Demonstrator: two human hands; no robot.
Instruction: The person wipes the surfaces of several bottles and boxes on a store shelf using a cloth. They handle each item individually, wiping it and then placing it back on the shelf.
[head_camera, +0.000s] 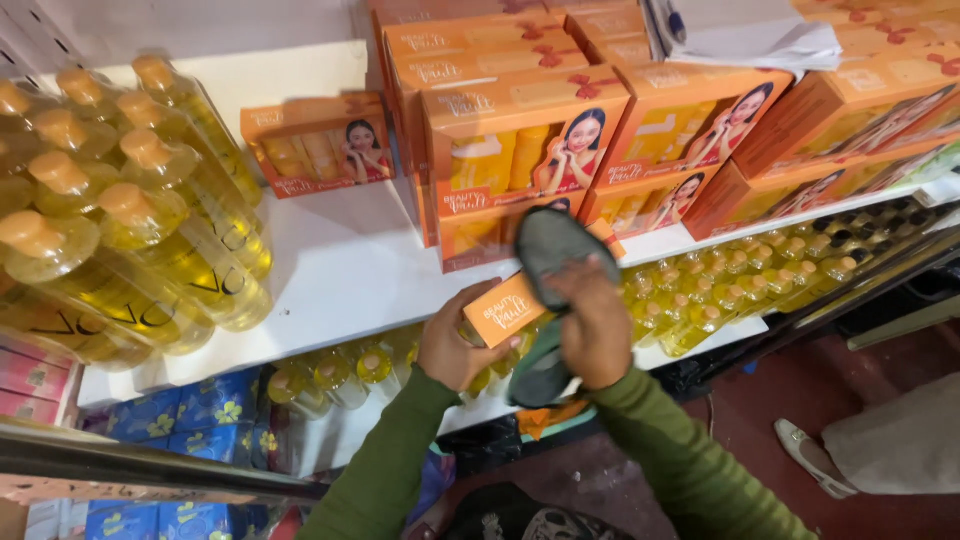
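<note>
My left hand (455, 345) grips an orange cardboard gift box (505, 308) by its lower end, in front of the white shelf (340, 270). My right hand (595, 330) holds a dark grey-green cloth (555, 248) that lies over the box's upper right part and hangs down below the hand. Both arms wear olive green sleeves. Stacks of matching orange gift boxes (520, 140) with a pictured person on the front stand on the shelf just behind the hands.
Large yellow oil bottles (130, 230) with tan caps lie at the left of the shelf. Small yellow bottles (760, 270) fill the lower shelf. Blue packs (185, 405) sit lower left. A single orange box (318, 145) stands apart. Another person's shoe (815, 458) rests on the red floor.
</note>
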